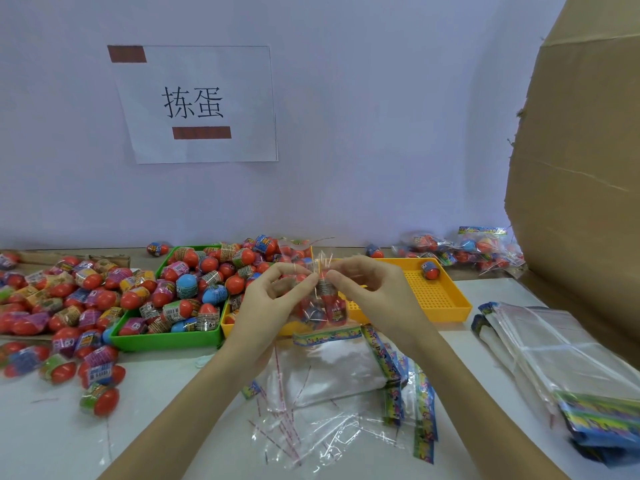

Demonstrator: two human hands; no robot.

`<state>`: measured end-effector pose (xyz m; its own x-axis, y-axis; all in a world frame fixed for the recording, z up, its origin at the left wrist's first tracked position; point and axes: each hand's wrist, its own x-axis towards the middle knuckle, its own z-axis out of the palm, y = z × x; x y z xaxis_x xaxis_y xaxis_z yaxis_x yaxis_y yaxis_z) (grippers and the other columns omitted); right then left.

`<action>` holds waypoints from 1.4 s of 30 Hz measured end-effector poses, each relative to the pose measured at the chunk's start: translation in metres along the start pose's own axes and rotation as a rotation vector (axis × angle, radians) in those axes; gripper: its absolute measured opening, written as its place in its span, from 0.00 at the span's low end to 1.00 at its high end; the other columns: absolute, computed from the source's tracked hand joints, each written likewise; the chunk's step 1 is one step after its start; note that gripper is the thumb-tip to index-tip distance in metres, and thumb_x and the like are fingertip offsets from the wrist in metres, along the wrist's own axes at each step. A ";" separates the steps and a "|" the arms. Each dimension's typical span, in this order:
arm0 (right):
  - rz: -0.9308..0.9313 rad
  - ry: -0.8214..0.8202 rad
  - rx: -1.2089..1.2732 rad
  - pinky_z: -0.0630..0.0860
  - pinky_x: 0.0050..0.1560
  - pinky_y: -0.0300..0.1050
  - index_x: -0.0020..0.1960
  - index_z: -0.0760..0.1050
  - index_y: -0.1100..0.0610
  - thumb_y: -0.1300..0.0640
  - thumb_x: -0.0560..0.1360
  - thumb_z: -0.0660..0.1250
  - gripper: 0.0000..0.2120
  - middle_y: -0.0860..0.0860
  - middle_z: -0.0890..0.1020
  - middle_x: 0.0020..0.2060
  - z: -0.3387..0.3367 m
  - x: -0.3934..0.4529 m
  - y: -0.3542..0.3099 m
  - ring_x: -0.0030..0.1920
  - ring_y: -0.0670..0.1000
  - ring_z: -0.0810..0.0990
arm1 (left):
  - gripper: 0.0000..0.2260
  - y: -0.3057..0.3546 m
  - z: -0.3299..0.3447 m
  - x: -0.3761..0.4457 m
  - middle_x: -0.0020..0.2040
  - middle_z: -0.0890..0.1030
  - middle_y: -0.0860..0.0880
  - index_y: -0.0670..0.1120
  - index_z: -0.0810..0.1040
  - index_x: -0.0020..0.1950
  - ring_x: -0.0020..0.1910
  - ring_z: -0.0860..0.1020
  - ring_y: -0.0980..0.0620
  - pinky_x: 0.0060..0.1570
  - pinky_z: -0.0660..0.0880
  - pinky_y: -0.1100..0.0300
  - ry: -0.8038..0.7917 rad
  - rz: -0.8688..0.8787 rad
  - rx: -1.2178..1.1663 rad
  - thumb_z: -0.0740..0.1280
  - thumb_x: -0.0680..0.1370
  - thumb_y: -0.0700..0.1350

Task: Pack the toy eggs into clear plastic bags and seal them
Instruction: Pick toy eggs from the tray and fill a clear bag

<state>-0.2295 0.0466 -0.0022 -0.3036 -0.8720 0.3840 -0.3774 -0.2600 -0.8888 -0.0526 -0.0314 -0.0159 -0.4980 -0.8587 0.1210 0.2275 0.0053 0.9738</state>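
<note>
above the near middle of the white table [166,393], both hands hold up a small clear plastic bag [323,303] with red toy eggs inside it. the left hand [273,292] and the right hand [370,289] each pinch the bag's top edge between thumb and forefinger, fingertips nearly meeting at the mouth. this looks like the sealing step: the eggs are in and the flap is being closed. the next move likely calls for pressing the flap flat along its whole width without trapping a crease. to the left, a green plastic tray [166,337] is heaped with loose red and blue eggs; behind the hands sits a yellow perforated tray [446,299]. a stack of empty clear bags with colourful headers [339,372] lies just near of the hands, and finished packs [460,251] rest far right.
</note>
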 end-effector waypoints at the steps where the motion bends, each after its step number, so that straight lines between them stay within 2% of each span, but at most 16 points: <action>1: -0.006 0.017 0.003 0.82 0.51 0.45 0.54 0.86 0.53 0.53 0.80 0.74 0.06 0.48 0.88 0.46 0.000 0.000 0.001 0.49 0.48 0.86 | 0.14 0.000 0.000 0.000 0.53 0.88 0.43 0.45 0.84 0.56 0.53 0.87 0.41 0.51 0.83 0.44 0.006 0.002 0.011 0.76 0.75 0.51; 6: 0.032 0.071 -0.023 0.85 0.48 0.53 0.50 0.87 0.54 0.57 0.83 0.69 0.08 0.49 0.88 0.43 0.000 -0.002 0.002 0.46 0.50 0.87 | 0.11 0.000 -0.001 0.003 0.54 0.88 0.46 0.44 0.86 0.56 0.54 0.87 0.45 0.50 0.84 0.51 0.035 0.032 0.045 0.69 0.83 0.50; 9: 0.065 0.150 -0.055 0.85 0.49 0.59 0.46 0.87 0.54 0.57 0.82 0.69 0.09 0.49 0.88 0.41 0.002 -0.002 0.002 0.45 0.51 0.87 | 0.11 0.001 -0.002 0.004 0.52 0.89 0.45 0.41 0.87 0.56 0.51 0.87 0.48 0.43 0.83 0.60 0.090 0.049 0.028 0.70 0.83 0.48; 12: 0.074 0.250 -0.104 0.84 0.50 0.61 0.42 0.86 0.53 0.56 0.81 0.71 0.10 0.48 0.87 0.37 0.007 -0.003 0.003 0.43 0.53 0.86 | 0.11 0.001 -0.002 0.003 0.51 0.89 0.46 0.42 0.87 0.58 0.50 0.88 0.50 0.42 0.83 0.63 0.113 0.010 0.011 0.72 0.81 0.47; 14: 0.085 0.271 -0.141 0.84 0.47 0.57 0.42 0.85 0.52 0.56 0.80 0.71 0.09 0.47 0.86 0.36 0.010 -0.003 0.006 0.42 0.49 0.85 | 0.11 0.002 -0.002 0.002 0.51 0.89 0.45 0.43 0.88 0.58 0.47 0.89 0.49 0.40 0.83 0.61 0.121 -0.057 -0.053 0.74 0.79 0.47; 16: 0.033 0.284 -0.218 0.81 0.44 0.46 0.48 0.83 0.50 0.55 0.80 0.72 0.02 0.43 0.84 0.41 0.013 -0.005 0.004 0.43 0.44 0.83 | 0.09 0.003 -0.003 0.001 0.50 0.89 0.44 0.45 0.90 0.55 0.45 0.89 0.48 0.38 0.84 0.59 0.126 -0.106 -0.098 0.76 0.78 0.47; 17: -0.048 0.320 -0.296 0.79 0.45 0.42 0.52 0.81 0.50 0.56 0.80 0.73 0.03 0.43 0.83 0.45 0.013 -0.006 0.002 0.46 0.43 0.82 | 0.07 0.003 -0.003 0.001 0.50 0.89 0.44 0.47 0.90 0.54 0.45 0.88 0.49 0.38 0.84 0.59 0.128 -0.109 -0.089 0.76 0.78 0.46; 19: -0.308 0.388 -0.459 0.77 0.51 0.42 0.58 0.80 0.53 0.59 0.80 0.73 0.08 0.47 0.81 0.51 0.015 -0.008 -0.001 0.52 0.47 0.79 | 0.05 0.002 -0.003 0.001 0.50 0.90 0.45 0.49 0.90 0.53 0.44 0.88 0.51 0.39 0.84 0.61 0.119 -0.061 -0.012 0.75 0.79 0.45; 21: -0.560 0.351 -0.574 0.76 0.57 0.45 0.59 0.83 0.56 0.60 0.81 0.73 0.07 0.49 0.82 0.54 0.019 -0.009 -0.004 0.55 0.52 0.79 | 0.05 0.001 -0.002 0.000 0.49 0.90 0.46 0.52 0.90 0.54 0.45 0.88 0.51 0.42 0.84 0.61 0.068 0.018 0.092 0.74 0.80 0.44; 23: -0.671 0.273 -0.664 0.77 0.59 0.49 0.57 0.85 0.57 0.59 0.81 0.73 0.07 0.50 0.85 0.54 0.024 -0.010 -0.003 0.56 0.55 0.81 | 0.06 -0.001 0.000 -0.002 0.49 0.90 0.47 0.53 0.89 0.55 0.49 0.88 0.49 0.47 0.85 0.57 -0.002 0.065 0.165 0.73 0.82 0.45; 28: -0.625 0.204 -0.689 0.78 0.55 0.56 0.58 0.86 0.58 0.59 0.79 0.75 0.09 0.51 0.86 0.53 0.024 -0.010 0.001 0.54 0.56 0.82 | 0.09 0.000 0.000 -0.002 0.51 0.89 0.50 0.54 0.87 0.60 0.52 0.87 0.48 0.51 0.85 0.56 -0.096 0.159 0.321 0.69 0.84 0.44; 30: -0.599 0.192 -0.664 0.78 0.56 0.55 0.58 0.86 0.57 0.59 0.79 0.75 0.08 0.51 0.85 0.53 0.021 -0.009 0.003 0.54 0.55 0.82 | 0.09 0.001 -0.001 -0.002 0.51 0.89 0.51 0.54 0.88 0.60 0.52 0.86 0.47 0.53 0.84 0.56 -0.112 0.163 0.343 0.69 0.84 0.44; 33: -0.544 0.206 -0.630 0.78 0.56 0.51 0.57 0.86 0.57 0.58 0.79 0.75 0.07 0.52 0.84 0.52 0.019 -0.008 0.003 0.55 0.55 0.80 | 0.09 0.003 -0.002 -0.002 0.50 0.89 0.51 0.53 0.88 0.58 0.50 0.86 0.53 0.51 0.82 0.62 -0.153 0.186 0.370 0.69 0.84 0.43; 35: -0.539 0.197 -0.629 0.78 0.55 0.49 0.55 0.86 0.57 0.58 0.78 0.76 0.07 0.52 0.84 0.51 0.018 -0.008 0.003 0.53 0.54 0.79 | 0.09 0.004 -0.002 -0.002 0.49 0.89 0.49 0.52 0.88 0.57 0.50 0.87 0.51 0.53 0.84 0.59 -0.165 0.214 0.392 0.69 0.84 0.42; 38: -0.573 0.176 -0.669 0.79 0.53 0.50 0.53 0.87 0.58 0.58 0.78 0.76 0.05 0.51 0.84 0.49 0.015 -0.008 0.002 0.52 0.55 0.79 | 0.13 0.005 -0.002 -0.002 0.48 0.89 0.50 0.60 0.89 0.54 0.50 0.87 0.50 0.55 0.84 0.56 -0.190 0.264 0.445 0.69 0.84 0.42; 42: -0.599 0.161 -0.701 0.80 0.52 0.50 0.53 0.87 0.58 0.59 0.78 0.75 0.05 0.52 0.84 0.48 0.014 -0.007 0.002 0.51 0.55 0.80 | 0.21 0.007 -0.002 -0.002 0.48 0.89 0.56 0.69 0.87 0.51 0.50 0.87 0.56 0.52 0.83 0.64 -0.212 0.295 0.482 0.69 0.84 0.40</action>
<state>-0.2153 0.0467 -0.0101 0.0146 -0.5918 0.8059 -0.9357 -0.2923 -0.1977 -0.0481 -0.0307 -0.0094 -0.6391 -0.6650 0.3865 0.0009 0.5018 0.8650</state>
